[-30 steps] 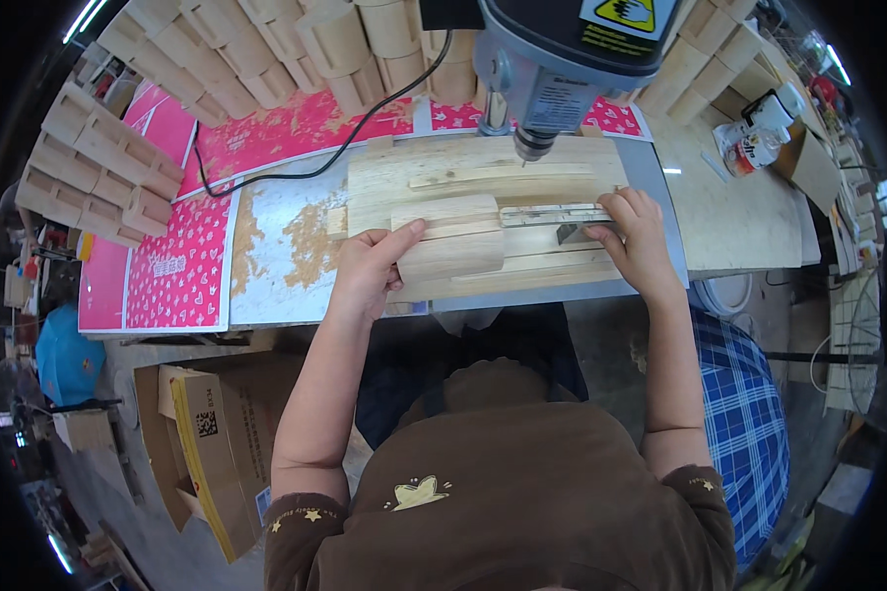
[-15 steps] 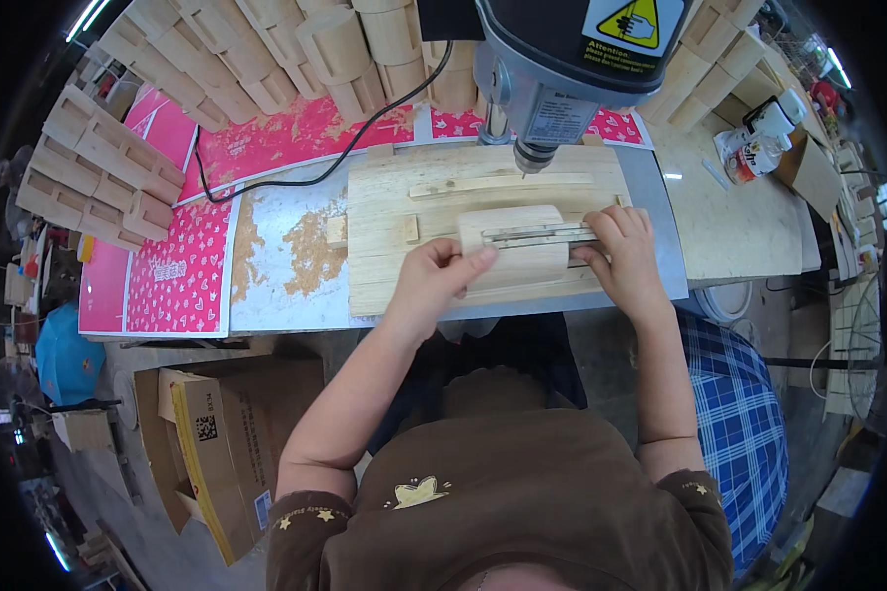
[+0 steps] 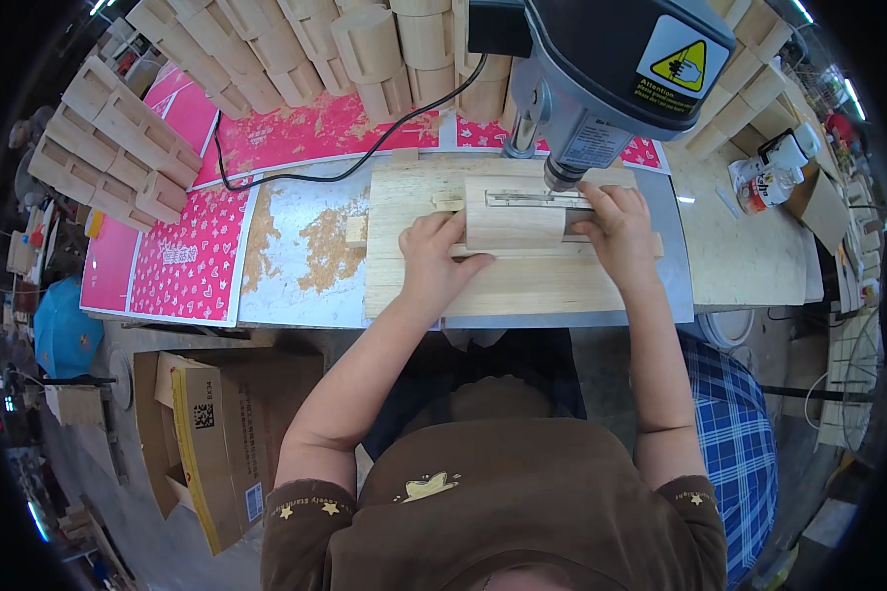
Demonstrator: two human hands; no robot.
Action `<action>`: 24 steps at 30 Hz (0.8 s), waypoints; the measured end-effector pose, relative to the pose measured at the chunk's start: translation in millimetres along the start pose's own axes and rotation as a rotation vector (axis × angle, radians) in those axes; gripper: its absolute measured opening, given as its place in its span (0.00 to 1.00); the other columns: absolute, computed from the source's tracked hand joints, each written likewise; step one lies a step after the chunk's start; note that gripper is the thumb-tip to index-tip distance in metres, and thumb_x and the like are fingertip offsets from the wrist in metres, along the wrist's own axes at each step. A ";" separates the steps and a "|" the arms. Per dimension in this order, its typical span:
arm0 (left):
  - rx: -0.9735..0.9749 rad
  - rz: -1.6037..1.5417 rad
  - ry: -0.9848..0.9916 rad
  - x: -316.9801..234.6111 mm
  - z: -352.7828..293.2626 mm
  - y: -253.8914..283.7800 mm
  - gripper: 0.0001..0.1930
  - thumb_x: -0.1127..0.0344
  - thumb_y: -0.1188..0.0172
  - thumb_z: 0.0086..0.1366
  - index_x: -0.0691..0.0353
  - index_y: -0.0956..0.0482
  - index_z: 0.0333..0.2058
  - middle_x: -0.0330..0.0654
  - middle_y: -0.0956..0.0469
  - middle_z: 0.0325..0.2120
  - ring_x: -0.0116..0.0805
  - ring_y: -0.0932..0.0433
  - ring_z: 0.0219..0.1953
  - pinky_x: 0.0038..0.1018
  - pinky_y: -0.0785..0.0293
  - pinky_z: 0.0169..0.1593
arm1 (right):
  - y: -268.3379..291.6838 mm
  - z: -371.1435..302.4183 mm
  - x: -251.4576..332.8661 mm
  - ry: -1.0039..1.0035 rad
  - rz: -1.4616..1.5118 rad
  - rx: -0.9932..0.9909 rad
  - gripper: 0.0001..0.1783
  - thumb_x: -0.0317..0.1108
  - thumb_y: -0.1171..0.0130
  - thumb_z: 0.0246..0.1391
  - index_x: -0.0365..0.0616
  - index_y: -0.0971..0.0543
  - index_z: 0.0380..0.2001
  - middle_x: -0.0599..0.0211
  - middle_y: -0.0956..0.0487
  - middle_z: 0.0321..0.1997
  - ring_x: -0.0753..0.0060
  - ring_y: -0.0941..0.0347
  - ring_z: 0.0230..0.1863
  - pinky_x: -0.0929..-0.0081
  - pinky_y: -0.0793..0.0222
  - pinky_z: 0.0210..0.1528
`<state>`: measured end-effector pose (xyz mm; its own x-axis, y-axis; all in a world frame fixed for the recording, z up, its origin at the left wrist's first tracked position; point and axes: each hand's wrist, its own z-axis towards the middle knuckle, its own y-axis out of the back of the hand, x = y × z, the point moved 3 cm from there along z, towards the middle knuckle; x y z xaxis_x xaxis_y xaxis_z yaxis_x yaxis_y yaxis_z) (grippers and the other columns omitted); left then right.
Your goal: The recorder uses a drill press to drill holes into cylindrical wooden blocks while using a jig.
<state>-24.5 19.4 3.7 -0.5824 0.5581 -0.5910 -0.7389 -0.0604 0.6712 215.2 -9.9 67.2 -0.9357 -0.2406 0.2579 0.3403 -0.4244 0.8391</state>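
A pale wooden block [image 3: 512, 229] with a rounded top lies under the drill press [image 3: 611, 74], close to its chuck [image 3: 564, 175]. Along the top of the block runs a narrow slotted strip [image 3: 522, 199], its right part near my right fingers. My left hand [image 3: 432, 258] is closed at the block's left end, thumb along the front lower edge. At the right end, my right hand [image 3: 616, 229] grips the block, index finger on top beside the strip and thumb lower down. The block rests on a flat wooden board [image 3: 503, 291], with a wooden batten [image 3: 646, 243] in front.
Cut wooden cylinders [image 3: 370, 49] stand stacked at the back, more [image 3: 118, 138] at the left. A black cable [image 3: 345, 175] crosses pink sheeting and sawdust [image 3: 330, 246]. Bottles [image 3: 769, 182] stand at right. A cardboard box [image 3: 237, 424] and plaid-covered seat [image 3: 734, 443] flank me.
The block has moved away from me, under the drill chuck and against the back of the board. My left hand has gone from the strip's left end to the block's left end.
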 end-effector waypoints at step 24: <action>0.010 0.061 -0.055 3.4 2.0 3.7 0.24 0.55 0.30 0.39 0.57 0.22 0.38 0.33 0.31 0.22 0.35 0.31 0.31 0.32 0.42 0.40 | 130.3 29.3 43.7 -0.042 0.124 -0.394 0.09 0.30 0.47 0.56 0.35 0.22 0.28 0.63 0.31 0.14 0.81 0.32 0.19 0.81 0.42 0.22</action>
<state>-28.6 22.7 5.1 -0.6064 0.5985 -0.5235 -0.6992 -0.0878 0.7096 216.0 -50.1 201.8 -0.8857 -0.2782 0.3718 0.4523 -0.6980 0.5551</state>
